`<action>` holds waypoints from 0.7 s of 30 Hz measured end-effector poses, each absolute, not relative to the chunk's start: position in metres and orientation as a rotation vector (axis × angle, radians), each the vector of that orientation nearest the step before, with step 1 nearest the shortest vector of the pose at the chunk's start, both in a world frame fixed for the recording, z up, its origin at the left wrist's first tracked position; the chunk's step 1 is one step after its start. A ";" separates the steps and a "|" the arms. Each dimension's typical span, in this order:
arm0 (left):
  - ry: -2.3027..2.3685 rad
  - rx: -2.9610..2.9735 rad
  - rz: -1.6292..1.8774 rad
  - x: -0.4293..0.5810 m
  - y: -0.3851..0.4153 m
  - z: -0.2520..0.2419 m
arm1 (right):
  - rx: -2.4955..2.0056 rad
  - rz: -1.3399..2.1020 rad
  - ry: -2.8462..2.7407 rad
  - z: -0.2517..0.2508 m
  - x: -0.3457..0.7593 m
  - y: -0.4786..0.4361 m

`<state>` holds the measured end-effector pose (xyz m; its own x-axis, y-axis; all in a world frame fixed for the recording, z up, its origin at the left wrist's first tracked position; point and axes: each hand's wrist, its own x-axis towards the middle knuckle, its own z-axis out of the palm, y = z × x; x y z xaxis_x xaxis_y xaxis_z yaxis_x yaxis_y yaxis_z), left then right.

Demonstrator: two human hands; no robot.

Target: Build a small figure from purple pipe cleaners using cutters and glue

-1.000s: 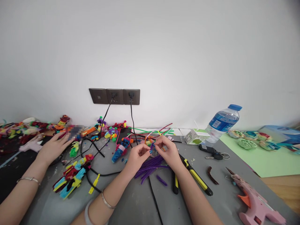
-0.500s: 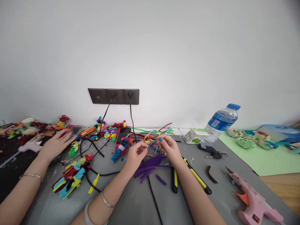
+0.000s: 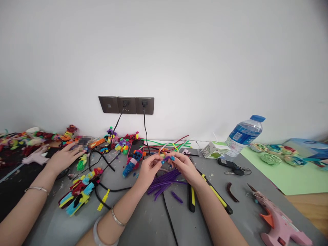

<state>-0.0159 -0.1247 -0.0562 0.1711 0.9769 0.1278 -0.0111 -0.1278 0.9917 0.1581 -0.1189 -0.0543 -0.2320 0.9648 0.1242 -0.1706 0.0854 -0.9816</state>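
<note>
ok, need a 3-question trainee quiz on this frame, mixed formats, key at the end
1. True or false: the water bottle is capped.
2. The bundle of purple pipe cleaners lies: A) on the green sheet B) just below the wearer's two hands C) by the glue gun.
3. What do the left hand and right hand pinch between them?

Key: 1 true. 2 B. 3 a small purple pipe cleaner piece.

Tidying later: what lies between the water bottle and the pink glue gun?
In the head view, car keys and a dark curved scrap lie on the grey table.
</note>
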 end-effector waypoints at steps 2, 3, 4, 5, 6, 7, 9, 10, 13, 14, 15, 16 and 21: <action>1.010 1.384 1.177 -0.016 -0.125 -0.056 | -0.882 1.360 -1.320 -0.054 0.158 -0.119; 1.008 1.384 1.177 -0.016 -0.125 -0.055 | -0.886 1.350 -1.325 -0.054 0.158 -0.119; 1.007 1.380 1.179 -0.016 -0.125 -0.055 | -0.892 1.339 -1.330 -0.054 0.158 -0.119; 1.004 1.377 1.178 -0.016 -0.125 -0.054 | -0.899 1.329 -1.336 -0.054 0.158 -0.119; 0.999 1.377 1.177 -0.015 -0.125 -0.053 | -0.906 1.320 -1.342 -0.054 0.158 -0.119; 0.993 1.380 1.180 -0.015 -0.125 -0.053 | -0.913 1.313 -1.348 -0.054 0.158 -0.119; 0.976 1.398 1.198 -0.015 -0.125 -0.054 | -0.928 1.301 -1.358 -0.055 0.159 -0.118; 0.967 1.408 1.207 -0.014 -0.125 -0.055 | -0.937 1.297 -1.362 -0.055 0.159 -0.118; 0.953 1.412 1.214 -0.014 -0.124 -0.060 | -0.965 1.286 -1.367 -0.056 0.160 -0.117; 0.950 1.409 1.209 -0.013 -0.124 -0.061 | -0.972 1.281 -1.369 -0.056 0.160 -0.117; 0.949 1.407 1.206 -0.013 -0.124 -0.062 | -0.977 1.276 -1.373 -0.056 0.161 -0.117; 0.947 1.406 1.204 -0.013 -0.123 -0.063 | -0.980 1.271 -1.377 -0.056 0.161 -0.117; 0.948 1.418 1.216 -0.013 -0.123 -0.065 | -0.991 1.272 -1.408 -0.055 0.161 -0.117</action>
